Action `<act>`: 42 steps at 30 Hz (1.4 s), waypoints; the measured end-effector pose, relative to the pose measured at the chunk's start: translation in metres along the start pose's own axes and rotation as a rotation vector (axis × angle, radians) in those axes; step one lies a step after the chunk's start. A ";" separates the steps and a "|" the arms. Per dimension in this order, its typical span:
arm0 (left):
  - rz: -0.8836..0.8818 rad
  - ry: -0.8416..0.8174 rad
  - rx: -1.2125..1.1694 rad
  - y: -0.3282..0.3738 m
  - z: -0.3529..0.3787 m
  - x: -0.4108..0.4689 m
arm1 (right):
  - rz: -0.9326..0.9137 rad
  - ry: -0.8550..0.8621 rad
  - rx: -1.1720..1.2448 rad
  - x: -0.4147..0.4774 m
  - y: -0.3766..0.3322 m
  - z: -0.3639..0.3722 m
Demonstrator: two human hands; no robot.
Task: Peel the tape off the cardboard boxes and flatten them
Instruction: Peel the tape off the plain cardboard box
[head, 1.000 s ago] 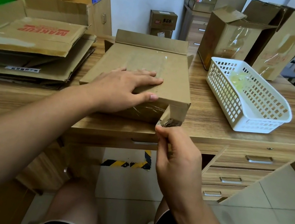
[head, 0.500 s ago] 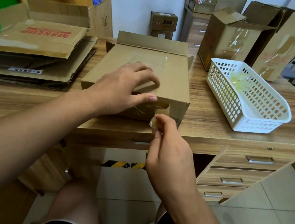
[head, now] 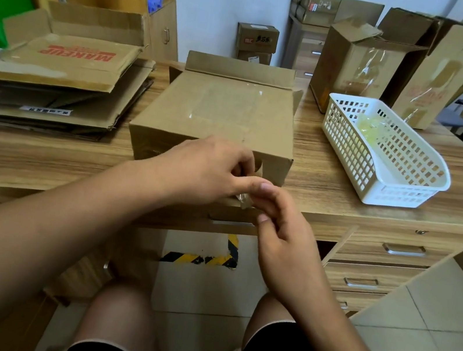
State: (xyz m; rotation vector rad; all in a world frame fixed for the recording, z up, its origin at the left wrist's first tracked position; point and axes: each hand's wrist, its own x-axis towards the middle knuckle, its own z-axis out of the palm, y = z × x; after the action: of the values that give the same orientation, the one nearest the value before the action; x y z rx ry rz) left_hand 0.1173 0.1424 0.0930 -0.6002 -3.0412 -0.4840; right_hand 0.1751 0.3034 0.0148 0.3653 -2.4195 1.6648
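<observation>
— Two hands on one scrap of tape? Seems a lot.

— It's sticky, so it makes sense. The left hand has its fingers curled and pinches the scrap with thumb and forefinger. The right hand has bent fingers closed on it from the other side. They meet just in front of the near face of the box, at the edge of the desk.

— So what's the trick?

— Roll it into a tight ball, sticky side in, so that it lets go of the fingers cleanly. Then one hand drops it in the white basket on the right (there seem to be yellowish wads in there already).

— And the box?

— It sits closed at the middle of the desk, neither hand on it. A glossy clear strip shows across its top, so I'd say more peeling is due before it can be flattened. Pick up an end with a fingernail and pull low and slow along the seam, with the other palm holding the box down. If you yank upward, the cardboard may tear.

— Then onto the pile?

— Yes, onto the flat boxes at the left.
</observation>
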 end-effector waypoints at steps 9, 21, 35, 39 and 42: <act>-0.048 -0.054 -0.208 -0.011 0.005 0.003 | 0.111 0.083 0.331 0.003 0.013 -0.014; -0.092 -0.088 -0.461 -0.013 0.009 0.007 | 0.002 0.147 -0.585 0.019 0.024 0.009; -0.019 -0.075 -0.242 -0.011 0.010 0.007 | -0.098 0.081 -0.642 0.030 0.032 -0.007; -0.091 -0.131 -0.475 -0.002 0.015 0.005 | -0.096 0.093 -0.684 0.029 0.032 -0.007; -0.129 -0.183 -0.636 0.000 0.015 0.004 | -0.100 0.097 -0.692 0.029 0.031 -0.005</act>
State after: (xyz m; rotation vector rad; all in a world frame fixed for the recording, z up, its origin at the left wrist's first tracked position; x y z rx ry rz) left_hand 0.1142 0.1486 0.0795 -0.4667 -3.0705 -1.5054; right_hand 0.1382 0.3156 -0.0027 0.2747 -2.6473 0.7049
